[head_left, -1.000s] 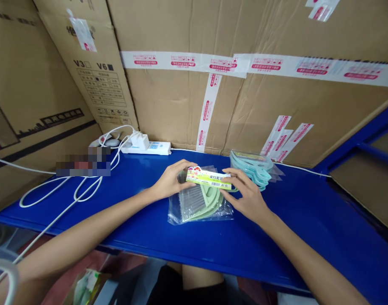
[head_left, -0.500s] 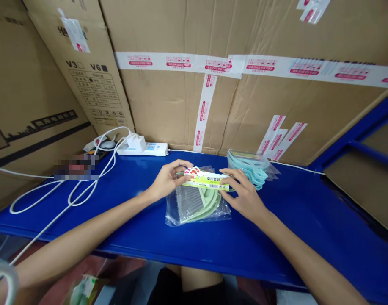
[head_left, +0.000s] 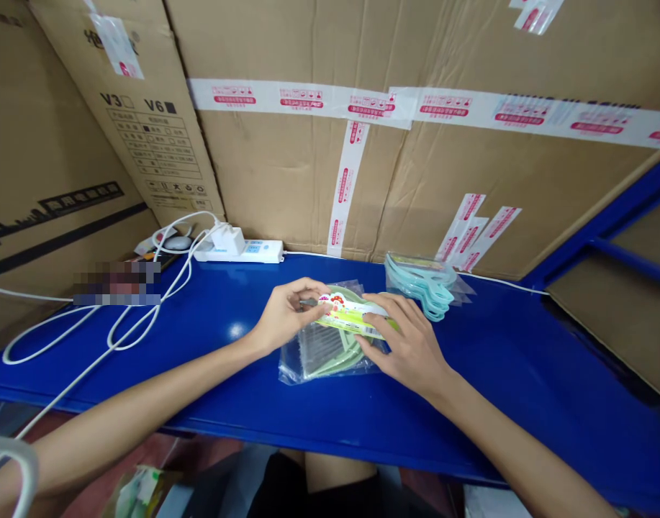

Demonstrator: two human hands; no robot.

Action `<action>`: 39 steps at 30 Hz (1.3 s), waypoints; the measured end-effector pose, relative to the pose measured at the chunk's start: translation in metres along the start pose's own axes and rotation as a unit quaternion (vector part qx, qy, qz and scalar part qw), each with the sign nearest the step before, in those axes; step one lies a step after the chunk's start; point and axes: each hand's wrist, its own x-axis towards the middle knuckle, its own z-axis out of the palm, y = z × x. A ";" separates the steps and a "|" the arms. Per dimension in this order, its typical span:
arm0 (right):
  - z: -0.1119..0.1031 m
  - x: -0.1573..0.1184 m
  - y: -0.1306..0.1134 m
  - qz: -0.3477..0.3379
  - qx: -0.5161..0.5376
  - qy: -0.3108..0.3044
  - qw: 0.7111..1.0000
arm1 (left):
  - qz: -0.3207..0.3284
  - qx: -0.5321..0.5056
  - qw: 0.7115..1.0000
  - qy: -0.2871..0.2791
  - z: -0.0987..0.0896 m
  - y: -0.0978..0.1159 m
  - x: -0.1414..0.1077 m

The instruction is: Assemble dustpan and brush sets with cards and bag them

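Observation:
My left hand [head_left: 289, 313] pinches the left end of a printed cardboard label [head_left: 343, 311], white and yellow-green with red mushroom pictures. Over the label's right end lies my right hand [head_left: 405, 342], thumb below and fingers bent on top. Under the label, a clear plastic bag [head_left: 291, 367] rests on the blue table, with a pale green brush and dustpan set [head_left: 335, 356] inside. Clear bristles show at the set's left side. Both hands cover parts of the label and bag.
A second bagged set in light blue [head_left: 421, 280] lies at the back right. A white power strip [head_left: 262, 251] with a plug and looped white cables [head_left: 116, 338] occupies the left. Large cardboard sheets [head_left: 286, 180] stand behind the blue table [head_left: 470, 403].
My right hand has moved left and slightly down along the label, covering more of its printing. The label now tilts down toward its right end. The view has shifted slightly.

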 end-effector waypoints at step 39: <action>0.003 -0.004 0.005 0.003 0.110 0.007 0.994 | -0.020 -0.023 0.999 -0.025 0.001 0.000 0.000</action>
